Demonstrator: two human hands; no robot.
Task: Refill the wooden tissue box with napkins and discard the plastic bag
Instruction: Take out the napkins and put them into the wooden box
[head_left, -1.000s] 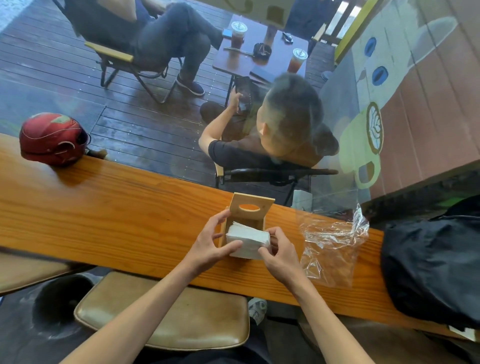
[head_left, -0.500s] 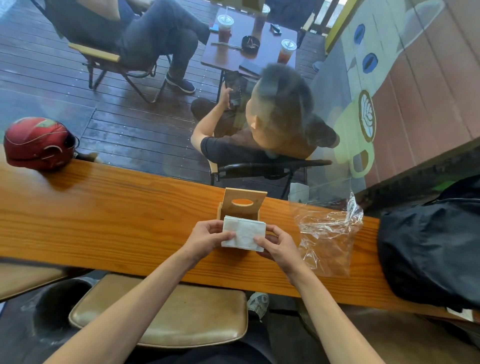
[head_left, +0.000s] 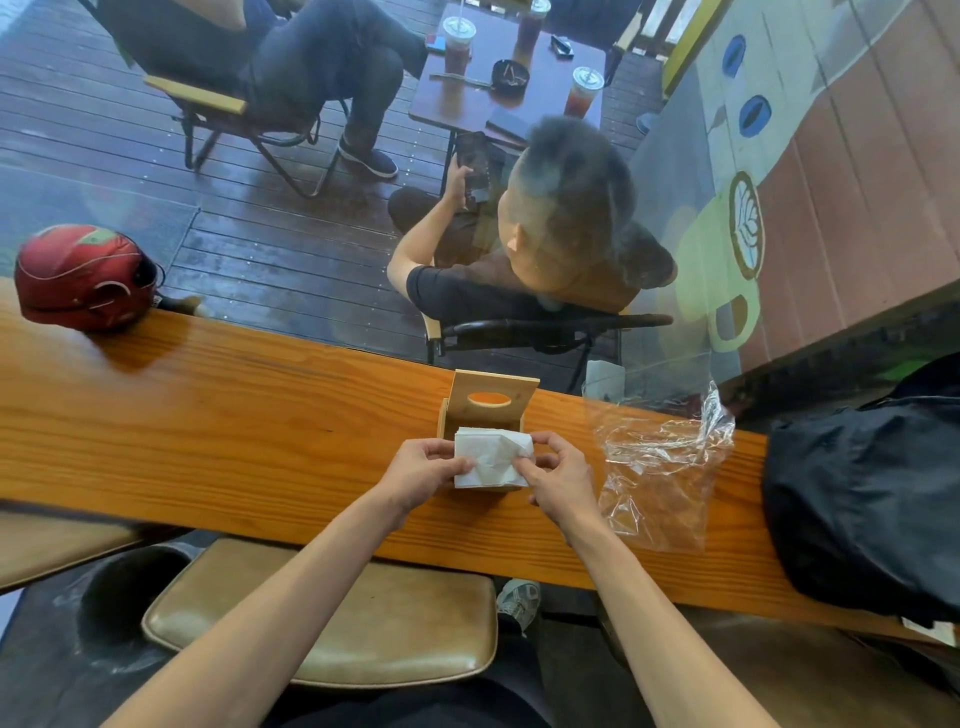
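Napkins (head_left: 491, 460), a white stack in the lower centre of the frame, lying on top of the wooden tissue box (head_left: 488, 402) with its lid raised behind. Left hand (head_left: 423, 473) gripping the stack's left edge, right hand (head_left: 558, 480) pinching its right edge. Plastic bag (head_left: 660, 467) crumpled on the wooden counter (head_left: 234, 431), just right of the hands. Red helmet (head_left: 83, 278) at left, black bag (head_left: 872, 493) at right.
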